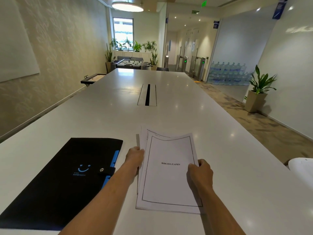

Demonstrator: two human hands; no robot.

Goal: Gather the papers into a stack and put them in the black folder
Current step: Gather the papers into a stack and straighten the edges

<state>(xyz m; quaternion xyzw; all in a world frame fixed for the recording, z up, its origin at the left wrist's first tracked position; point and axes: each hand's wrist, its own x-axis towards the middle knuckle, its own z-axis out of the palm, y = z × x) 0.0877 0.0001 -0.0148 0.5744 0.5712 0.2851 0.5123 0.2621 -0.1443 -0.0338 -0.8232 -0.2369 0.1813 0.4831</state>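
Note:
A loose stack of white papers sits in front of me on the white table, its top sheet printed with a black border and the word BIBLIOGRAPHY. The sheets are not squared; some stick out at the upper left. My left hand grips the stack's left edge and my right hand grips its right edge. The black folder lies closed flat to the left of the papers, with a blue smile logo, a snap strap and blue tabs along its right side.
Another white sheet or object pokes in at the table's right edge. A cable slot runs down the middle of the long white table. Potted plants, water bottles and a foosball table stand far beyond.

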